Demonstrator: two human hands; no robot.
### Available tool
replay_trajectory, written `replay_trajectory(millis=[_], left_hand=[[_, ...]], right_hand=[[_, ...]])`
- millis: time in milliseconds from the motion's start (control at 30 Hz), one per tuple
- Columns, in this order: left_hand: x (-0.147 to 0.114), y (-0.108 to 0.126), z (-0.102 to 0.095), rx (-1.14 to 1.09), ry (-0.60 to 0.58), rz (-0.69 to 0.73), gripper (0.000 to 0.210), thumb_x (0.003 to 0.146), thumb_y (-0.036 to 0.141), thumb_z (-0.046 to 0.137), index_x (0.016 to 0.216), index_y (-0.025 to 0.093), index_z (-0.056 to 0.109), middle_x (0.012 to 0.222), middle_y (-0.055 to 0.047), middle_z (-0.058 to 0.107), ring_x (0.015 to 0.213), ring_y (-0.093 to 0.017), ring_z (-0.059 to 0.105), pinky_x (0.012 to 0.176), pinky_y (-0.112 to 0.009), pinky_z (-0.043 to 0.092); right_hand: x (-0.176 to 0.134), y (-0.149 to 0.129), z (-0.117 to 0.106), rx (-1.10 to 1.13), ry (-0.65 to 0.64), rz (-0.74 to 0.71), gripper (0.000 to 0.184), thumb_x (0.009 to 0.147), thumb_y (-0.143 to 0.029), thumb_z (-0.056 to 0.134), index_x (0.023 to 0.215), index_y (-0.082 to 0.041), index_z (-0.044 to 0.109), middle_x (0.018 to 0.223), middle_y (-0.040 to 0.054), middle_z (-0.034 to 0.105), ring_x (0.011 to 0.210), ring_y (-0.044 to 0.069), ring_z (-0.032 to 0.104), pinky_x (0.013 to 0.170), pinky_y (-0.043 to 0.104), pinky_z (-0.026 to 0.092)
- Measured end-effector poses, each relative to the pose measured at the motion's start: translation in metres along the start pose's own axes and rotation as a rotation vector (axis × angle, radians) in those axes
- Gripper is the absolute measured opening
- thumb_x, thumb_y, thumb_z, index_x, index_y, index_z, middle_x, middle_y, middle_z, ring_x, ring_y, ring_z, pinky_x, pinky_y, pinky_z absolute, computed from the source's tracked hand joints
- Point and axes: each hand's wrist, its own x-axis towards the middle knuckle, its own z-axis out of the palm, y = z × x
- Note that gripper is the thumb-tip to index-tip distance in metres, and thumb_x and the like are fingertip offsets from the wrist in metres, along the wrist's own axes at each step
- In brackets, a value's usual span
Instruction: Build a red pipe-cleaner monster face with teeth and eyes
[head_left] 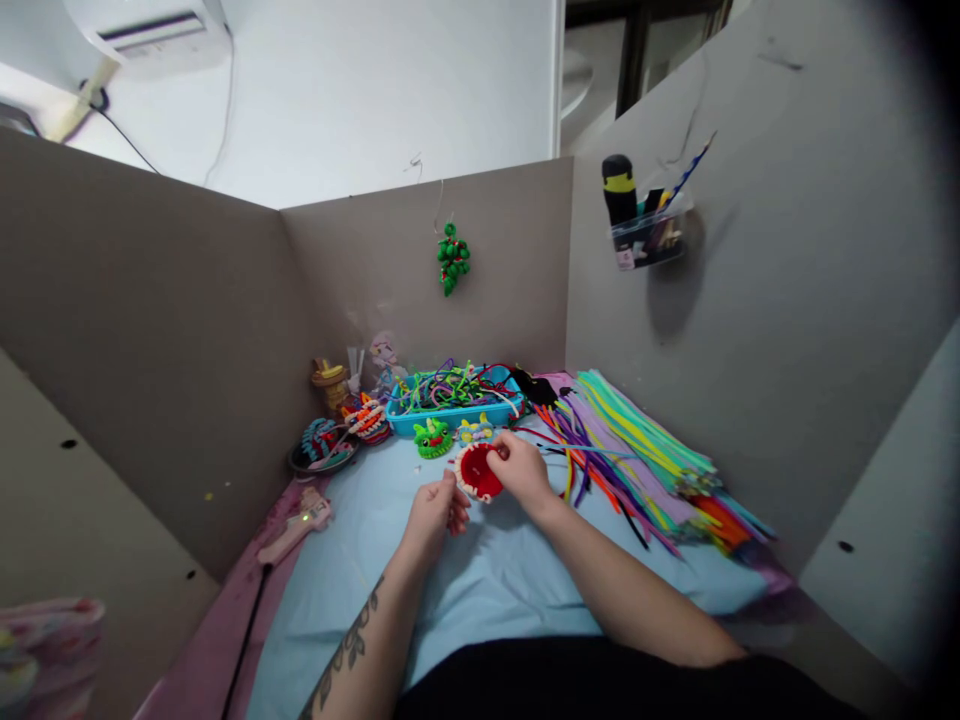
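A round red pipe-cleaner piece (480,472) with a pale, bumpy rim is held above the blue cloth. My right hand (520,472) pinches it at its right side, thumb over the red face. At its lower left edge is my left hand (436,515), thumb and forefinger pressed together and the other fingers curled; what lies between them is too small to make out. Just behind the piece sit a green pipe-cleaner creature head (433,438) and a small yellow and blue figure (475,430).
A blue tray (405,423) of tangled pipe cleaners stands at the back. Bundles of coloured pipe cleaners (637,450) lie right. A dark bowl (300,462) with finished pieces and a pink glue gun (296,527) are left. Grey partitions (487,220) enclose the table.
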Motion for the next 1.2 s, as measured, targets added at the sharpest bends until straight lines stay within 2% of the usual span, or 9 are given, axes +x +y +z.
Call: replay_trajectory(millis=[67,167,267,367,500,733,967,1200], left_hand=[[-0.001,0.007,-0.002,0.086,0.063,0.127,0.053,0.074,0.063,0.048,0.059,0.013,0.056,0.044,0.001,0.053,0.036,-0.009,0.048,0.037,-0.020,0.034],[-0.005,0.021,-0.004,0.362,0.205,0.438,0.033,0.078,0.046,0.055,0.073,0.015,0.063,0.063,-0.003,0.062,0.057,-0.013,0.057,0.049,-0.022,0.041],[-0.010,0.033,-0.001,0.735,0.303,0.761,0.018,0.081,0.032,0.056,0.085,0.019,0.067,0.083,-0.006,0.064,0.078,-0.017,0.058,0.065,-0.027,0.046],[-0.012,0.036,0.003,0.994,0.407,0.906,0.016,0.082,0.025,0.055,0.090,0.021,0.068,0.087,-0.006,0.062,0.083,-0.019,0.055,0.077,-0.032,0.045],[-0.007,0.028,0.006,1.146,0.453,0.960,0.015,0.083,0.024,0.054,0.088,0.022,0.068,0.088,-0.007,0.063,0.082,-0.019,0.053,0.073,-0.031,0.044],[-0.001,0.019,0.001,1.266,0.376,1.041,0.014,0.084,0.022,0.053,0.087,0.021,0.066,0.085,-0.006,0.065,0.080,-0.019,0.052,0.072,-0.030,0.043],[0.000,0.014,0.004,1.253,0.359,0.981,0.015,0.085,0.019,0.049,0.083,0.019,0.064,0.080,-0.006,0.062,0.077,-0.018,0.052,0.073,-0.030,0.043],[0.001,0.008,0.004,1.125,0.359,0.923,0.017,0.085,0.020,0.049,0.082,0.019,0.065,0.077,-0.005,0.061,0.075,-0.016,0.055,0.071,-0.028,0.045]], right_hand=[[0.001,0.001,0.001,0.030,-0.077,0.063,0.009,0.068,-0.021,0.048,0.069,-0.020,0.057,0.059,-0.0023,0.058,0.054,0.013,0.050,0.050,0.022,0.030],[-0.001,-0.003,-0.002,0.011,-0.126,0.071,0.008,0.068,-0.020,0.049,0.069,-0.020,0.057,0.060,-0.0023,0.059,0.055,0.013,0.050,0.050,0.022,0.029],[-0.009,-0.016,-0.010,-0.093,-0.091,-0.050,0.008,0.070,-0.019,0.050,0.070,-0.020,0.058,0.067,-0.0003,0.062,0.063,0.014,0.054,0.054,0.023,0.030],[-0.018,-0.028,-0.016,-0.216,-0.050,-0.213,0.010,0.075,-0.019,0.049,0.072,-0.020,0.058,0.072,0.0022,0.064,0.073,0.017,0.055,0.060,0.025,0.031],[-0.025,-0.034,-0.015,-0.312,-0.068,-0.322,0.012,0.080,-0.019,0.049,0.073,-0.020,0.058,0.074,0.0031,0.065,0.076,0.018,0.053,0.063,0.026,0.031],[-0.027,-0.034,-0.013,-0.371,-0.106,-0.385,0.013,0.082,-0.019,0.048,0.076,-0.019,0.059,0.075,0.0030,0.064,0.077,0.018,0.052,0.065,0.027,0.031],[-0.028,-0.034,-0.011,-0.372,-0.109,-0.392,0.013,0.082,-0.018,0.048,0.077,-0.019,0.060,0.076,0.0047,0.064,0.078,0.018,0.052,0.065,0.027,0.032],[-0.029,-0.032,-0.007,-0.350,-0.126,-0.384,0.011,0.080,-0.018,0.050,0.077,-0.019,0.060,0.075,0.0052,0.064,0.079,0.019,0.053,0.066,0.026,0.033]])
